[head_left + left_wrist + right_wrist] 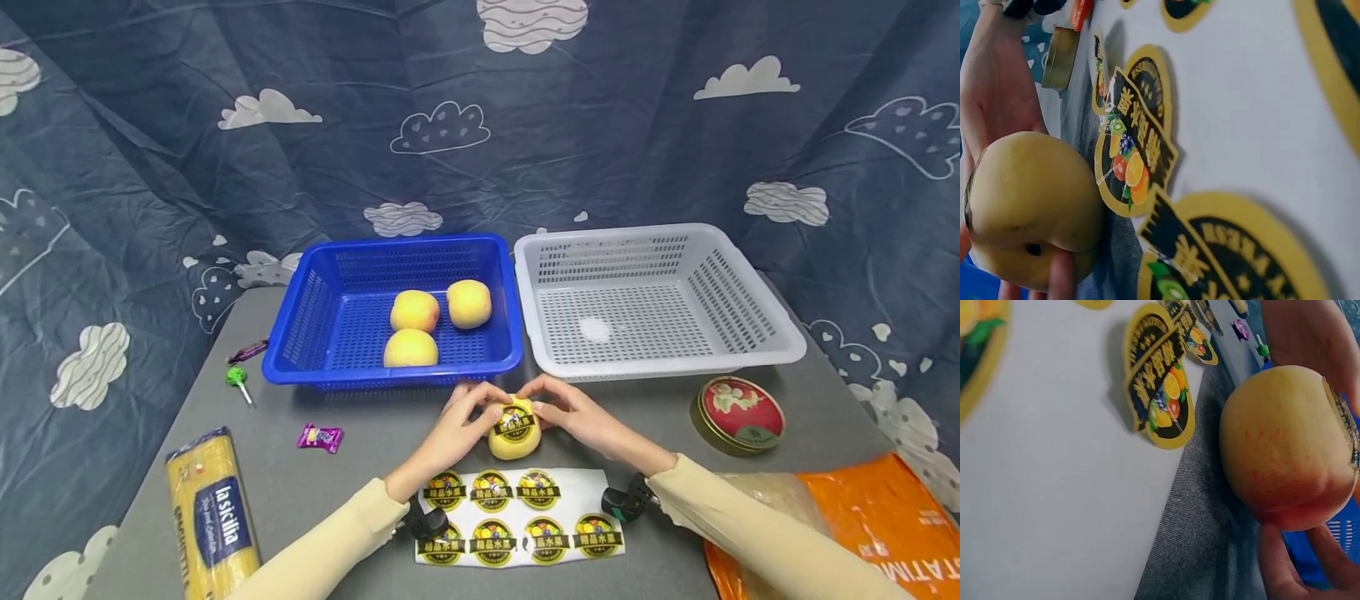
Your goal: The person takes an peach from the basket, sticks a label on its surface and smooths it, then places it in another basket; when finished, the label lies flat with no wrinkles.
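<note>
A yellow peach with a pink blush is held just above the table, between both hands. On its upper face lies a round black-and-gold fruit sticker. From the left side, my left hand grips the peach, its thumb at the sticker's edge. My right hand holds it from the other side, thumb also by the sticker. The right wrist view shows the peach's blushed side with fingers beneath it. Below the hands lies a white sticker sheet bearing several matching stickers, some with edges lifting.
Behind stand a blue basket with three peaches and a white basket. Right are a red round tin and an orange bag. Left lie a spaghetti pack, a purple candy and a green lollipop.
</note>
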Available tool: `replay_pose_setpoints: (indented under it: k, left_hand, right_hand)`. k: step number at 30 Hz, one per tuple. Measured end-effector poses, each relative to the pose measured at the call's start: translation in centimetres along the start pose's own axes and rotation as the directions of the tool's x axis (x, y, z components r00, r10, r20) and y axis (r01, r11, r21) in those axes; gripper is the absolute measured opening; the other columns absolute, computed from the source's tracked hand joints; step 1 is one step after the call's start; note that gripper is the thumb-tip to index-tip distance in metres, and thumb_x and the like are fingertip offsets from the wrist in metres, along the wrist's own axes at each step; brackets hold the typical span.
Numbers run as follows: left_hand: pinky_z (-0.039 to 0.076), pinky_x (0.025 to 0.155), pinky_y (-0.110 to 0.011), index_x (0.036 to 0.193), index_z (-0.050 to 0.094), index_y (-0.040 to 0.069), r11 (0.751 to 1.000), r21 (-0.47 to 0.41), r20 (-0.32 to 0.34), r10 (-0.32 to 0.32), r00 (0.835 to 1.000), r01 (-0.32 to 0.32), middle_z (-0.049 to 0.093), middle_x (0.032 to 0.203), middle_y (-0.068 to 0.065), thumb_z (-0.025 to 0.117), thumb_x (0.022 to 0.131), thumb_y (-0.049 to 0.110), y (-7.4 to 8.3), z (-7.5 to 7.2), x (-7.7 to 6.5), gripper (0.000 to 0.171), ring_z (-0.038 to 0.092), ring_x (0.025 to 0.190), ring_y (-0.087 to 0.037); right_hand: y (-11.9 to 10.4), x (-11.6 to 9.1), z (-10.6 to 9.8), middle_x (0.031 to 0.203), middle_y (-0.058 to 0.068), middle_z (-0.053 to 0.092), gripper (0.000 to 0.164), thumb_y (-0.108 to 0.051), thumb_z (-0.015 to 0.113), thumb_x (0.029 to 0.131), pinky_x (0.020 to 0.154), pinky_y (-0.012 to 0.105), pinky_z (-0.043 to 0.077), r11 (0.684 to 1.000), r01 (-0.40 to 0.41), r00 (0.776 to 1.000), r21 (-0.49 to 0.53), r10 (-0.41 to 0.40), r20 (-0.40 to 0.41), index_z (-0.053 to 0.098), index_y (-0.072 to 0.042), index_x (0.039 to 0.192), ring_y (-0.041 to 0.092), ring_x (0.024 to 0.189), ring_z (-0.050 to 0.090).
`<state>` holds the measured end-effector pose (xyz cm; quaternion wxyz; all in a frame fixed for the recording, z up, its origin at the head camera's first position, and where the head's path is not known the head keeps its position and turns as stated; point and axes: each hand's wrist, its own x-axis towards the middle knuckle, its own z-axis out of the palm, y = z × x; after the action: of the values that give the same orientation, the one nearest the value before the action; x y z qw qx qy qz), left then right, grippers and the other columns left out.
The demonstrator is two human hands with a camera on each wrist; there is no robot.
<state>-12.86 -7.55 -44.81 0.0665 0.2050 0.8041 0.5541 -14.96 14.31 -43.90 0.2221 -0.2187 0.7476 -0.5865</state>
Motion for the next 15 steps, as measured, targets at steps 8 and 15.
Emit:
replay_pose_setpoints:
  k: [8,15]
  left_hand:
    - [0.046,0.072,-0.025,0.114,0.052,0.029,0.988,0.154,0.039,0.013,0.999,-0.019,0.036,0.115,-0.002,0.070,0.078,0.031,0.39,0.44,-0.58,0.040,0.031,0.102,-0.019]
    - [0.044,0.072,-0.030,0.113,0.053,0.028,0.986,0.165,0.050,0.018,0.999,-0.026,0.037,0.116,-0.001,0.071,0.077,0.030,0.41,0.49,-0.31,0.040,0.031,0.100,-0.018]
  right_hand:
    - [-0.13,-0.29,0.35,0.118,0.014,0.047,0.030,-0.020,0.054,0.091,0.078,0.046,0.047,0.999,0.009,1.000,-0.035,-0.010,-0.027,0.049,-0.006,0.116,0.028,0.093,0.056]
    - [-0.20,-0.11,0.24,0.115,0.013,0.048,0.026,-0.020,0.055,0.090,0.076,0.046,0.046,0.999,-0.026,0.999,-0.030,0.024,-0.048,0.051,-0.007,0.113,0.028,0.086,0.056]
